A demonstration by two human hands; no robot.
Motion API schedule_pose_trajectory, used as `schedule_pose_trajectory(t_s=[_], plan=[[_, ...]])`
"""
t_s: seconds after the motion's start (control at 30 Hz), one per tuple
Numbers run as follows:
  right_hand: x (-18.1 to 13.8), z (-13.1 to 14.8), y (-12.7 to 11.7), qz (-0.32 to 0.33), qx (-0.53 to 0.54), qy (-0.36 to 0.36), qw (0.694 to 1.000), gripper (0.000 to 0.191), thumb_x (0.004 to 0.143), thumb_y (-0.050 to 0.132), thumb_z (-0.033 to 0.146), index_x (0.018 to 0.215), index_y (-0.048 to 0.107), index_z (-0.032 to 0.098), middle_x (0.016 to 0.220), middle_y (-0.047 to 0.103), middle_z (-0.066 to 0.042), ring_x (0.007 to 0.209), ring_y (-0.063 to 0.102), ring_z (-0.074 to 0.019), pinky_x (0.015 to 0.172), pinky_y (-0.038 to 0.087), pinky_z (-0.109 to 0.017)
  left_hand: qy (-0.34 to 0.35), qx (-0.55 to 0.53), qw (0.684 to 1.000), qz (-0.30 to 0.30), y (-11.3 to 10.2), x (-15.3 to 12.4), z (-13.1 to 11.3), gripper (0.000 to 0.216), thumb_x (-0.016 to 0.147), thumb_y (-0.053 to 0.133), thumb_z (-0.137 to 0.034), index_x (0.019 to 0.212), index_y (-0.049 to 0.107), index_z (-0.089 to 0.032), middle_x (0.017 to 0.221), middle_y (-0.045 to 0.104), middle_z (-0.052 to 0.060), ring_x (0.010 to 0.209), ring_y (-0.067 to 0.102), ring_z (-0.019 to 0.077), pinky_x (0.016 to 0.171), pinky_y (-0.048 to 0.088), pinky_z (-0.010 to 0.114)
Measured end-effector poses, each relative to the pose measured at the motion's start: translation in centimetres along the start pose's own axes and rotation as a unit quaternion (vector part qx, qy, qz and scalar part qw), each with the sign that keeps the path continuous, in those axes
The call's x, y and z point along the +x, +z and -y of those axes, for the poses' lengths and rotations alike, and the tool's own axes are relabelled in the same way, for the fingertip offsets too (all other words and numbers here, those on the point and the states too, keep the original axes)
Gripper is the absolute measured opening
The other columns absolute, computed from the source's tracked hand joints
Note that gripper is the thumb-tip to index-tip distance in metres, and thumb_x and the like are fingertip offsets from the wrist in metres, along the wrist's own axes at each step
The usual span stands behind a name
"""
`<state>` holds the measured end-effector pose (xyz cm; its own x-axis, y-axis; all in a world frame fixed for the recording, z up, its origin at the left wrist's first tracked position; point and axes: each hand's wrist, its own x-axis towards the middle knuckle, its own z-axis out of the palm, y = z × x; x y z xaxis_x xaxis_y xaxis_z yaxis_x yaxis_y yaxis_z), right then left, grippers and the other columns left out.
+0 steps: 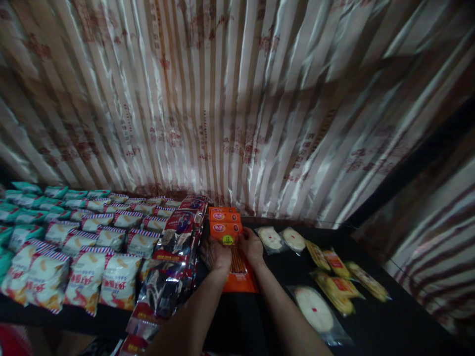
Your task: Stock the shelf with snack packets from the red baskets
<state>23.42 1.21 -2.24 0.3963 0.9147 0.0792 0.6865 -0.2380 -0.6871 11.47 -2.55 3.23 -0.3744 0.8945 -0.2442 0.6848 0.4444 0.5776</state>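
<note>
Several orange snack packets (240,283) lie overlapping in a column on the black-covered table, with brown stick-shaped snacks showing through a clear window. My left hand (217,253) holds the left edge of the top orange packet, and its fingers are partly hidden. On the opposite edge, my right hand (252,245) grips the same packet with bent fingers. Just left of my left hand runs a column of overlapping dark red and black shiny packets (174,242). Round white flatbreads in clear bags (269,239) lie to the right of my right hand.
Rows of white snack bags with striped tops (83,279) and teal bags (25,235) fill the table's left side. Yellow packaged snacks (336,289) and another bagged round flatbread (314,309) lie at right. A pleated, printed curtain (222,99) hangs behind the table.
</note>
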Motion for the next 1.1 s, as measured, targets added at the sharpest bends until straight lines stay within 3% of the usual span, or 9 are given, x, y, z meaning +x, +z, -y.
schedule_pose_trajectory(t_s=[0.2, 0.53, 0.7, 0.93, 1.1], plan=[[0.39, 0.24, 0.14, -0.012, 0.001, 0.017, 1.000, 0.023, 0.076, 0.050, 0.021, 0.095, 0.061, 0.015, 0.095, 0.068, -0.009, 0.089, 0.063, -0.0173, 0.078, 0.046, -0.025, -0.010, -0.021, 1.000, -0.005, 0.41, 0.43, 0.09, 0.042, 0.076, 0.048, -0.029, 0.115, 0.054, -0.013, 0.116, 0.060, 0.015, 0.113, 0.051, 0.0310, 0.093, 0.040, 0.041], [0.46, 0.89, -0.11, -0.011, 0.019, 0.028, 0.999, 0.023, 0.078, 0.049, 0.023, 0.099, 0.058, 0.018, 0.089, 0.070, -0.006, 0.081, 0.065, -0.0162, 0.070, 0.046, -0.025, -0.030, -0.045, 0.998, -0.014, 0.72, 0.96, 0.27, 0.044, 0.073, 0.053, -0.028, 0.115, 0.055, -0.013, 0.117, 0.059, 0.018, 0.111, 0.052, 0.0335, 0.088, 0.043, 0.043], [0.49, 0.95, -0.38, 0.009, 0.026, 0.018, 0.999, 0.016, 0.080, 0.047, 0.021, 0.091, 0.058, 0.018, 0.087, 0.069, -0.006, 0.081, 0.064, -0.0157, 0.071, 0.045, -0.024, -0.040, -0.056, 0.997, -0.020, 0.58, 0.87, 0.25, 0.038, 0.076, 0.050, -0.024, 0.113, 0.056, -0.018, 0.115, 0.061, 0.015, 0.110, 0.053, 0.0315, 0.089, 0.042, 0.043], [0.76, 0.69, -0.29, 0.016, 0.025, 0.017, 0.999, 0.020, 0.081, 0.042, 0.016, 0.096, 0.055, 0.015, 0.090, 0.068, -0.009, 0.084, 0.064, -0.0154, 0.072, 0.045, -0.023, -0.044, -0.066, 0.997, -0.020, 0.38, 0.79, 0.37, 0.050, 0.073, 0.054, -0.029, 0.122, 0.049, -0.019, 0.119, 0.059, 0.011, 0.112, 0.052, 0.0299, 0.091, 0.040, 0.041], [0.91, 0.38, -0.22, 0.022, 0.011, 0.019, 1.000, 0.020, 0.079, 0.044, 0.014, 0.093, 0.058, 0.014, 0.087, 0.069, -0.009, 0.080, 0.064, -0.0152, 0.072, 0.045, -0.023, -0.051, -0.057, 0.997, -0.020, 0.36, 0.97, 0.35, 0.055, 0.073, 0.053, -0.027, 0.126, 0.046, -0.013, 0.123, 0.056, 0.017, 0.114, 0.050, 0.0315, 0.093, 0.039, 0.044]])
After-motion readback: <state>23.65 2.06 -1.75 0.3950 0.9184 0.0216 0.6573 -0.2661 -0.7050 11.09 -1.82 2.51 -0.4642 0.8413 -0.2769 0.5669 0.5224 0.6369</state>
